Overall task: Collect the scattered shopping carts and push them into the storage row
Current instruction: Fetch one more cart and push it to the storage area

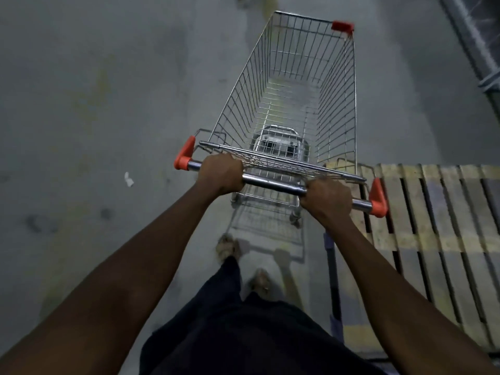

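The shopping cart (292,104) stretches from the frame centre toward the upper right. The left hand (221,173) and the right hand (328,200) both grip its handle bar (273,182); the storage row is not visible.

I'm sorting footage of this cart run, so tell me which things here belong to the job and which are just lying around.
Belongs to the job: shopping cart, empty; its handle bar, gripped by the left hand and right hand.
Just lying about: wooden pallet on the floor at right; white scrap on the floor at left.
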Action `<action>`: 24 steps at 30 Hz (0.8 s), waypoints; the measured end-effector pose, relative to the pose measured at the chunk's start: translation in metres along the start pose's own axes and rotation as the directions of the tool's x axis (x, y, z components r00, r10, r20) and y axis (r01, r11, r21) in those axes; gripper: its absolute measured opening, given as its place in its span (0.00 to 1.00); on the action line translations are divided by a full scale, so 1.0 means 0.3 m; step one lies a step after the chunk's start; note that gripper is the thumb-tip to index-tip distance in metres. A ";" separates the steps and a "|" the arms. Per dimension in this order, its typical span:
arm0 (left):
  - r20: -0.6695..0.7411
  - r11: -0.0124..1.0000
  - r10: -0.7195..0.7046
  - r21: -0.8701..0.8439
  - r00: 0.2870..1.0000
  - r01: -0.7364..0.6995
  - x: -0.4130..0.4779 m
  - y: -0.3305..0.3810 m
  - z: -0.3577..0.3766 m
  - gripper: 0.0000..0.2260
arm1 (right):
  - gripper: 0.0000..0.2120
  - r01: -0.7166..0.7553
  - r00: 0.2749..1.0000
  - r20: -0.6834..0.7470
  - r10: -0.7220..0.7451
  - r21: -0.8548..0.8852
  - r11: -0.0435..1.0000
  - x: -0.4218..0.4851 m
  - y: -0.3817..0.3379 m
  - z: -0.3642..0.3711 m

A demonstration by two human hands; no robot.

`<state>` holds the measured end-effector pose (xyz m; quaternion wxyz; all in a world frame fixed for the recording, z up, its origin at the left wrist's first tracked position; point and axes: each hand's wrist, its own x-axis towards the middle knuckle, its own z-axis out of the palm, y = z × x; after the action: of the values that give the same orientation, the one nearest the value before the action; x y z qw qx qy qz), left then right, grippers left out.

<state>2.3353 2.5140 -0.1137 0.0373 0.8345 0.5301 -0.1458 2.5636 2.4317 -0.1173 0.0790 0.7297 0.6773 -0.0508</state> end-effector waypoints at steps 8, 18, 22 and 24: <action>0.056 0.960 -0.268 -0.074 0.962 0.271 -0.373 -0.047 0.131 0.14 | 0.11 0.258 0.966 0.026 -0.258 0.003 0.966 -0.140 -0.152 -0.003; 0.147 0.810 -0.553 -0.137 0.820 0.570 -0.927 -0.166 0.301 0.15 | 0.11 0.572 0.820 0.040 -0.571 -0.051 0.818 -0.362 -0.529 0.012; 0.163 0.726 -0.646 -0.172 0.746 0.666 -1.209 -0.188 0.381 0.15 | 0.11 0.679 0.734 0.040 -0.678 -0.078 0.730 -0.515 -0.712 0.040; 0.172 0.680 -0.688 -0.188 0.705 0.709 -1.352 -0.188 0.420 0.16 | 0.11 0.712 0.701 0.044 -0.712 -0.100 0.695 -0.602 -0.802 0.057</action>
<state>2.0988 2.1569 -0.1139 0.1024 0.5509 0.8195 -0.1200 2.3105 2.2685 -0.1127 0.0939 0.4056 0.9083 -0.0408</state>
